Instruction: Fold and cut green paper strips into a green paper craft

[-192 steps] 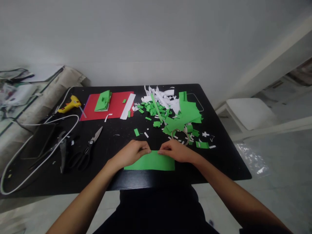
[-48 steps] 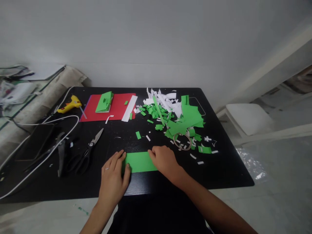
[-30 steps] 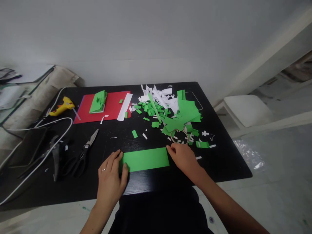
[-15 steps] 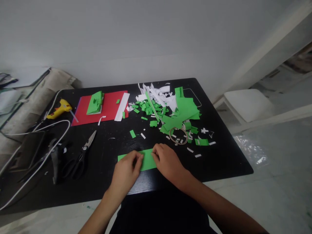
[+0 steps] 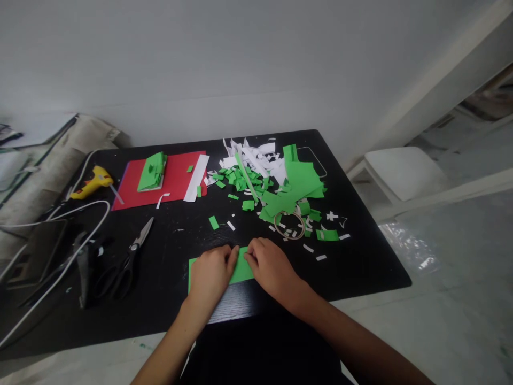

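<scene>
Green paper, a single strip (image 5: 241, 269) by the look of it, lies flat at the near edge of the black table (image 5: 372, 267), right in front of you. Your left hand (image 5: 210, 270) covers much of its middle, leaving its nine o'clock end bare; your right hand (image 5: 271, 267) hides the three o'clock end. Thumb and curled fingers of each hand appear pinched on the strip near its twelve o'clock edge, close together; how hard you press cannot be told.

Expect it to be very light and fairly thin, stiff enough to lie flat yet easy to crease or tear, and likely to slide on the smooth tabletop. Take it by the long edge, thumb and forefinger either side, with light, even pressure.

Taking twelve as the wall side, the scissors (image 5: 128, 259) lie at nine o'clock from the strip, the yellow glue gun (image 5: 94, 183) at ten, the red sheet (image 5: 176, 179) at eleven, the scrap pile (image 5: 300, 179) at one, and the ring (image 5: 289, 238) at two.
</scene>
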Action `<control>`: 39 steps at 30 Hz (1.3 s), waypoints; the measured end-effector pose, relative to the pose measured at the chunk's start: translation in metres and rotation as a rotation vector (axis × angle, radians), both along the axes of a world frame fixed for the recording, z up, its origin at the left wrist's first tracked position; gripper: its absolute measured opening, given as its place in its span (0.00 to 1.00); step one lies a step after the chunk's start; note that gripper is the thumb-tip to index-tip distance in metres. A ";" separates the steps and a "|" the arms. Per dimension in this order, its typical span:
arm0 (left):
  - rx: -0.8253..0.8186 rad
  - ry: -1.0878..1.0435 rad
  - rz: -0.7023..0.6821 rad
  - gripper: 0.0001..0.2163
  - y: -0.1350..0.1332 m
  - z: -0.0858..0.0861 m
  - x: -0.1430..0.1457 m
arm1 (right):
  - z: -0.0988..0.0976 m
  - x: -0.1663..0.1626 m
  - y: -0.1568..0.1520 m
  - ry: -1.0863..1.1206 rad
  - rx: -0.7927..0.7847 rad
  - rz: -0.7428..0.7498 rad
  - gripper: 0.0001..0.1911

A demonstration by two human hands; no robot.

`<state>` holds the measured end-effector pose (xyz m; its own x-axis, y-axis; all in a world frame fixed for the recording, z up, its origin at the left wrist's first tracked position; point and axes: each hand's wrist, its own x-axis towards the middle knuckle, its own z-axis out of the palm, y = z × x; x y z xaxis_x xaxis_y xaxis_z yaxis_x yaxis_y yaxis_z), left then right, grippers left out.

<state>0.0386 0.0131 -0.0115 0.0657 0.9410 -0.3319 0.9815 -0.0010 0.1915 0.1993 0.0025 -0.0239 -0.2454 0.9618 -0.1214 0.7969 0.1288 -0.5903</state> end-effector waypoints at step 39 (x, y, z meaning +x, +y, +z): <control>-0.128 -0.035 0.314 0.23 -0.016 -0.013 -0.114 | 0.011 -0.027 0.007 -0.110 0.013 0.251 0.11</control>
